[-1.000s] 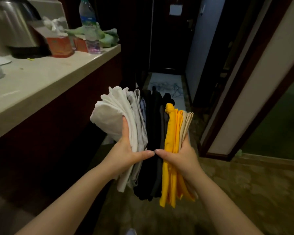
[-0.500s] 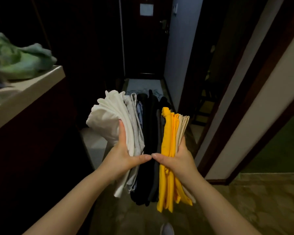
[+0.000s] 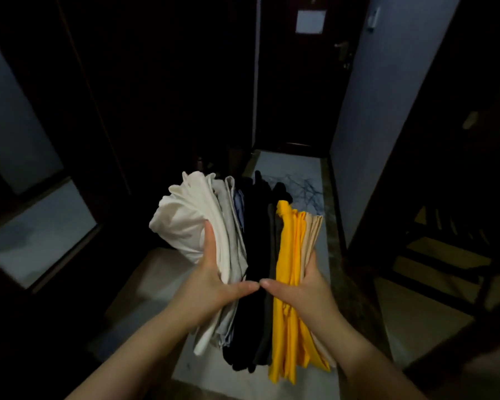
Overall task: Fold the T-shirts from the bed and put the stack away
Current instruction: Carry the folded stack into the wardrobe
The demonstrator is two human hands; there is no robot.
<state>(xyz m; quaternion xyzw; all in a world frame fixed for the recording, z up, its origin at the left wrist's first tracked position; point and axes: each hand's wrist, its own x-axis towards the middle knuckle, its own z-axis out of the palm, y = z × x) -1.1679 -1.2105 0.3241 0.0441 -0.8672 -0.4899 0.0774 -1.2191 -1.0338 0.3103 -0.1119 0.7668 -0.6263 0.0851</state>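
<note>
Evidently folded, the stack of T-shirts [image 3: 257, 241] stands on edge between the left hand [image 3: 208, 290] and right hand [image 3: 303, 293], both curled round its flanks, thumbs meeting in front. Only putting it away appears left. Ahead of the hands, a narrow passage runs to a closed door [image 3: 295, 82]; a wall [image 3: 373, 125] crowds the right hand's side.

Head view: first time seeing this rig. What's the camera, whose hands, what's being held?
No robot here: one wide-angle camera sits on a person's head, looking forward and down, so the two bare arms are the wearer's own. The left hand and right hand squeeze a stack of folded T-shirts between them, thumb tips meeting across it: white on the left, black in the middle, yellow and beige on the right. No table shows; ahead is a dim hallway with a pale mat before a dark door.
</note>
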